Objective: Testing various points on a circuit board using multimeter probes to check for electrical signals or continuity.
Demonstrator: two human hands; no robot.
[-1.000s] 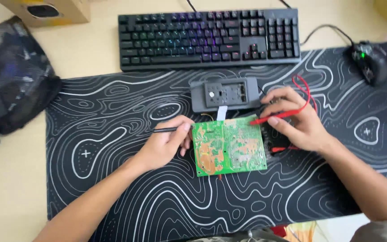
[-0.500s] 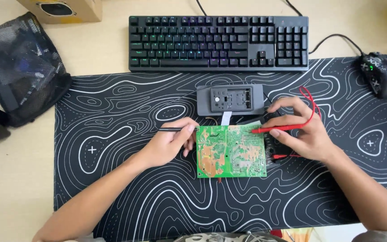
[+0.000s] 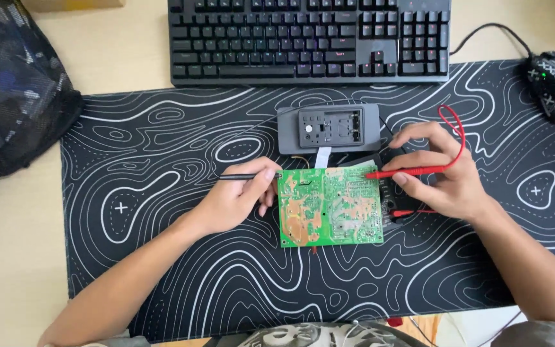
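- A black desk mat (image 3: 162,270) with white contour lines covers most of the pale desk (image 3: 8,270); nearly everything else lies on it.
- A black keyboard (image 3: 309,38) with faintly lit keys sits along the mat's far edge.
- A dark mesh bag (image 3: 14,90) rests on the desk off the mat's left end.
- A green circuit board (image 3: 329,209), solder side up, lies flat near the middle of the mat, between the two hands.
- A grey rectangular case (image 3: 327,128) lies just beyond the board, a pale ribbon running from it toward the board's far edge.
- The left hand (image 3: 232,202) is curled, thumb and fingers pinching a black probe (image 3: 245,177) that lies nearly level, its tip at the board's upper left corner.
- The right hand (image 3: 441,177) pinches a red probe (image 3: 406,172) between thumb and fingers; the tip touches the board's upper right edge, and the red lead loops over the hand.
- A black mouse (image 3: 554,83) sits at the mat's far right corner.
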